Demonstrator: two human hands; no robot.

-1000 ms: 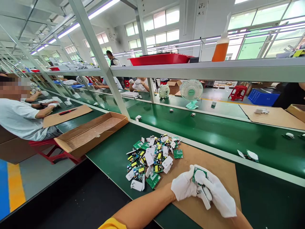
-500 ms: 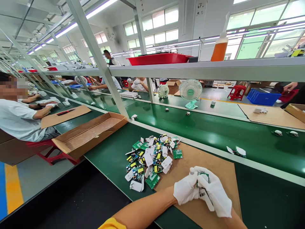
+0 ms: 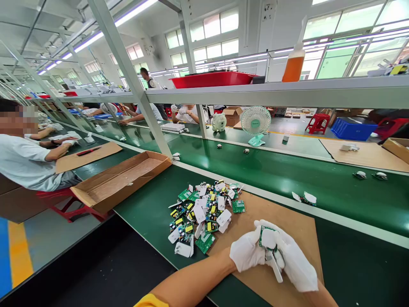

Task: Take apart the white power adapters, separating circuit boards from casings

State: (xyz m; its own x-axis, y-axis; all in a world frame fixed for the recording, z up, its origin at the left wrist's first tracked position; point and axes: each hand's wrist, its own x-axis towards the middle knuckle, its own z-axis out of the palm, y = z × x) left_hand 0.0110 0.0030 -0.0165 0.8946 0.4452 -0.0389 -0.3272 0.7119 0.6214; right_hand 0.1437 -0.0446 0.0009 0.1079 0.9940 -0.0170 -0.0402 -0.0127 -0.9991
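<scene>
Both hands wear white gloves and meet over the cardboard sheet (image 3: 297, 232). Between them is a small green circuit board (image 3: 269, 238) with a white cover piece on its face and a white plastic part (image 3: 275, 268) hanging below. My left hand (image 3: 247, 251) grips the board's left edge. Around its right side and the white part, my right hand (image 3: 295, 260) is closed. Left of the hands lies a heap of circuit boards (image 3: 204, 213) with yellow, black and white parts and white plastic pieces. Gloved fingers hide part of the held board.
Beyond the bench runs a green conveyor belt (image 3: 287, 170) carrying small assemblies, one a white-and-green board (image 3: 309, 198). An open cardboard box (image 3: 124, 179) stands left, near a seated co-worker (image 3: 28, 157). A shelf beam (image 3: 255, 96) crosses above; a green fan (image 3: 255, 123) stands behind the belt.
The held board shows more of its white face now, as my right hand has shifted slightly right and down. Assemblies on the belt have moved left.
</scene>
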